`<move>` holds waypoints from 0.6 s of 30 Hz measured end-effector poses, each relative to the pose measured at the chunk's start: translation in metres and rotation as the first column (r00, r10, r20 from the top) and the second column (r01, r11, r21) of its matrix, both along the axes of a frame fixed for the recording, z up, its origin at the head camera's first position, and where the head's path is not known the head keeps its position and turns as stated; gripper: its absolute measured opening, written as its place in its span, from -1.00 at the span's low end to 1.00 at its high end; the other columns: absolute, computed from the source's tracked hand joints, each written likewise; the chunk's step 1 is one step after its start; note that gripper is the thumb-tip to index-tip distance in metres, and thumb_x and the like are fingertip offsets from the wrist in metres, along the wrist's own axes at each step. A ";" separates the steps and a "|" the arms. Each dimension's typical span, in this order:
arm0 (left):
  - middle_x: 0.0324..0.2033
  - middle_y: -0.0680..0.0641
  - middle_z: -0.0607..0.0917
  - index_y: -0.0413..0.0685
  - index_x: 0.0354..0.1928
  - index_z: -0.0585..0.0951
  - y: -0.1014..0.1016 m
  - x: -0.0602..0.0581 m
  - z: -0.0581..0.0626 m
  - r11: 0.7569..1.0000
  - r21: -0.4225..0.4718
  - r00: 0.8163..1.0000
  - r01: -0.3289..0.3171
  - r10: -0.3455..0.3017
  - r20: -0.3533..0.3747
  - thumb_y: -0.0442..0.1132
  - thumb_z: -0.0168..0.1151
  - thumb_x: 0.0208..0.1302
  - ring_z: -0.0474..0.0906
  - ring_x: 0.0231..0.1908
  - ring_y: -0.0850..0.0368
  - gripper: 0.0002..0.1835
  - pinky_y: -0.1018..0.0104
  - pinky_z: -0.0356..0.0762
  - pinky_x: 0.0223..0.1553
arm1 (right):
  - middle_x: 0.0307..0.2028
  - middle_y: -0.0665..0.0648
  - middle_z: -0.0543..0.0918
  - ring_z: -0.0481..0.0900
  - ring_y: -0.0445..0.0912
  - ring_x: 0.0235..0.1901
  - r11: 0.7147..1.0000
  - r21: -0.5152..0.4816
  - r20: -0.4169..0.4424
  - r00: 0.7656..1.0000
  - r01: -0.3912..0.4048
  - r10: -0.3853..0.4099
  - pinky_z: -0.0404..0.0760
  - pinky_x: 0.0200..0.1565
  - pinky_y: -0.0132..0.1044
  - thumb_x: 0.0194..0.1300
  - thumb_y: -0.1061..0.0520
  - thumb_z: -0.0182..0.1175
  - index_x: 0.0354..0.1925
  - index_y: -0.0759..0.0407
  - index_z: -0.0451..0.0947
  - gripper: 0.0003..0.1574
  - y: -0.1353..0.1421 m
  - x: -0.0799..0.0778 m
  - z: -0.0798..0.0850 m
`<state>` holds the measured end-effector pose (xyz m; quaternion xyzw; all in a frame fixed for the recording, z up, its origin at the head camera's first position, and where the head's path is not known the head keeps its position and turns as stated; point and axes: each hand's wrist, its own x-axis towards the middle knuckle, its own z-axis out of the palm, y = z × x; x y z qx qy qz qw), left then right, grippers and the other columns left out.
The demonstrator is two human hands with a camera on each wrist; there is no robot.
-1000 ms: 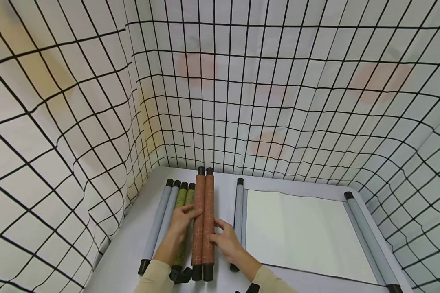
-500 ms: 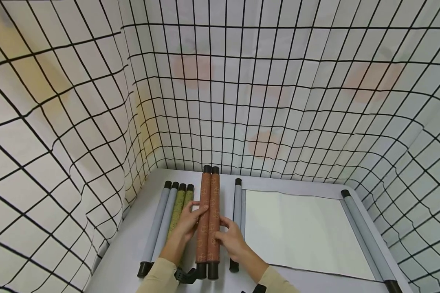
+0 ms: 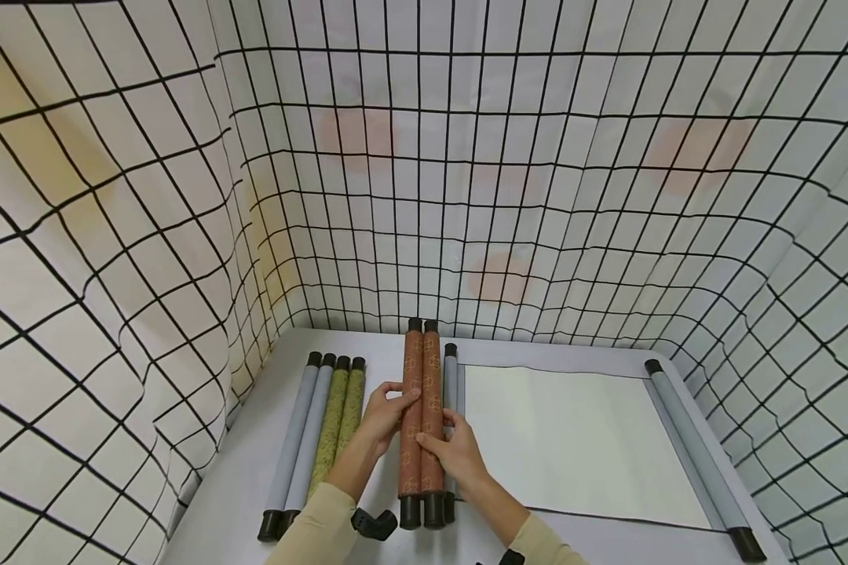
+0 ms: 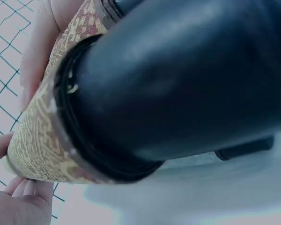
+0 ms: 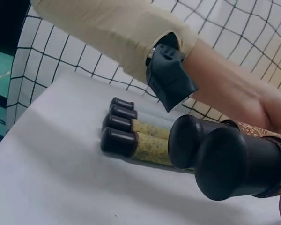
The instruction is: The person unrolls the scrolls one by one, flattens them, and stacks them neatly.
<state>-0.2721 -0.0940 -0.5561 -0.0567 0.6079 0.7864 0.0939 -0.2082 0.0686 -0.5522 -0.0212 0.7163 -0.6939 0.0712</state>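
Both hands hold a rolled scroll [image 3: 411,447], rust-red and patterned, its two rollers side by side with black end knobs. My left hand [image 3: 381,414] grips it from the left, thumb on top. Lower down, my right hand [image 3: 465,459] pinches the right roller with its thumb over the front. The black knobs [image 5: 225,164] loom large in the right wrist view, raised above the table. Beyond them lies a yellow-green scroll [image 3: 334,428] on the table. In the left wrist view, a dark knob [image 4: 178,84] covers much of the hands.
A grey-blue scroll [image 3: 293,447] lies rolled beside the yellow-green one. To the right, another scroll is spread out, its white sheet [image 3: 579,443] running between grey rollers [image 3: 699,455]. Black netting [image 3: 431,196] surrounds the white table [image 3: 240,502] at the back and sides.
Both hands have carried the rust-red scroll rightward, away from the yellow-green scroll. It now partly overlaps the left roller of the spread scroll in the head view.
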 end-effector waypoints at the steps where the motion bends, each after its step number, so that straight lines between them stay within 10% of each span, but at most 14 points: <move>1: -0.23 -0.22 0.69 -0.34 0.18 0.38 0.002 0.000 0.001 1.000 -0.002 1.000 -0.002 0.002 0.006 -0.19 0.39 0.40 0.70 -0.36 0.10 -0.48 0.28 0.64 -0.35 | 0.17 0.41 0.44 0.64 0.07 -0.08 1.000 0.009 -0.004 1.000 0.006 -0.005 0.69 -0.14 -0.06 0.35 0.20 0.40 0.40 0.55 0.18 -0.12 0.001 0.000 0.001; 18: -0.19 -0.25 0.70 -0.28 0.18 0.38 0.027 -0.016 0.010 1.000 0.015 1.000 0.021 -0.022 0.010 -0.16 0.43 0.37 0.70 -0.36 0.09 -0.45 0.28 0.63 -0.35 | 0.11 0.37 0.53 0.65 0.10 -0.04 0.991 0.136 0.013 1.000 -0.011 0.009 0.70 -0.13 -0.04 0.28 0.21 0.44 0.43 0.50 0.25 -0.08 0.036 -0.013 0.018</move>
